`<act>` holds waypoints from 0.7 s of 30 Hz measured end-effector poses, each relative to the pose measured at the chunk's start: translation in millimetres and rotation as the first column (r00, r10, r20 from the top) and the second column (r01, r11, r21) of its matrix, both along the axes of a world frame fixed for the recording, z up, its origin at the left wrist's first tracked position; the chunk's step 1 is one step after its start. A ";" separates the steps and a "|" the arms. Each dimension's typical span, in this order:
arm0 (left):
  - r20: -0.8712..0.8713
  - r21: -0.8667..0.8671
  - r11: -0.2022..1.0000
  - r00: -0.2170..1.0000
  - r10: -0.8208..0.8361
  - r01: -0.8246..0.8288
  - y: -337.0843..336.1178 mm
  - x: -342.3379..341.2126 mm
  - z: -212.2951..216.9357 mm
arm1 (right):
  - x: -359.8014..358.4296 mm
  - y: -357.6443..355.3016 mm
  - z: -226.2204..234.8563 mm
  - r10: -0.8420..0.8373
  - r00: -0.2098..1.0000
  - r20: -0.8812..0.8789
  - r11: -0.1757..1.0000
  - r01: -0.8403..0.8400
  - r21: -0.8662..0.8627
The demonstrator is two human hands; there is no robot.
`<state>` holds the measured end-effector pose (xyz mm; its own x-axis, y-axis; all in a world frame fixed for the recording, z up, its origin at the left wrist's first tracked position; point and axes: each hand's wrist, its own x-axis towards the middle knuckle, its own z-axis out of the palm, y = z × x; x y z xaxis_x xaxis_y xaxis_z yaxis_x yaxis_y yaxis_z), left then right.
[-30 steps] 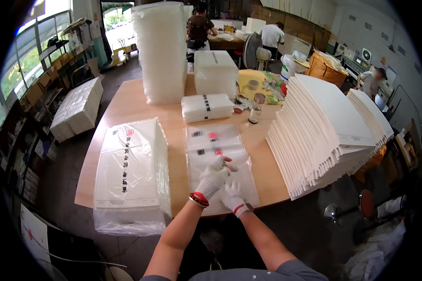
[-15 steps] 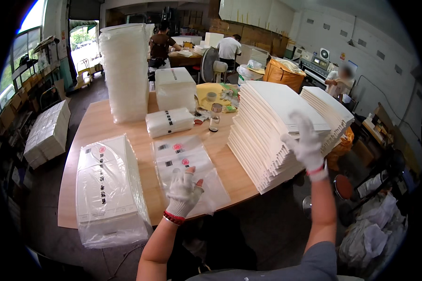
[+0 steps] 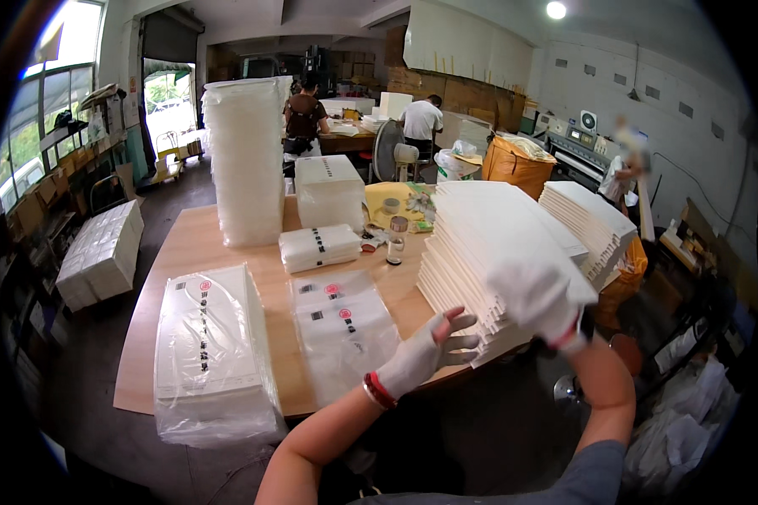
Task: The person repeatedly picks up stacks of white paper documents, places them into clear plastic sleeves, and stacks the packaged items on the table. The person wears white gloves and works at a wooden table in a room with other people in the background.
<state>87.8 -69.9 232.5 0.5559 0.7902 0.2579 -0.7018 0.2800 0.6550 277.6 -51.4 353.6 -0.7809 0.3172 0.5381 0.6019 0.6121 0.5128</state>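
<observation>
White paper stack (image 3: 472,227), head view: on right side of tabletop (image 3: 173,252), long axis slanting from far left toward near right, layered edges facing left. Left hand (image 3: 419,353) low by near end, grip apart, fingers pointing right. Right hand (image 3: 539,303) blurred over near end, forearm angling up-left; cannot tell grip's state.

The gloved right hand (image 3: 535,299), blurred, was at the near end of a tall white stack (image 3: 480,223) on the bench (image 3: 143,362); the gloved left hand (image 3: 425,349), its fingers apart, was just beside it. Printed clear bags (image 3: 345,337) lay flat, near a plastic-wrapped stack (image 3: 206,337).
</observation>
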 end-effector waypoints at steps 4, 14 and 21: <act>-0.124 -0.399 0.917 0.989 -0.086 0.030 -16.1 1.2 38.6 | -7.5 -64.7 10.8 0.088 0.981 -0.176 0.519 -0.196 -0.832; -0.588 0.348 0.925 0.732 0.344 -0.155 -55.7 -41.7 7.9 | 58.0 -52.0 -113.1 -0.612 0.203 -0.764 0.477 -0.676 -0.562; -0.431 0.897 0.415 0.100 0.897 0.152 -93.5 15.2 -83.6 | -37.8 -77.4 -258.0 -0.351 0.096 -0.932 0.792 -0.501 -0.350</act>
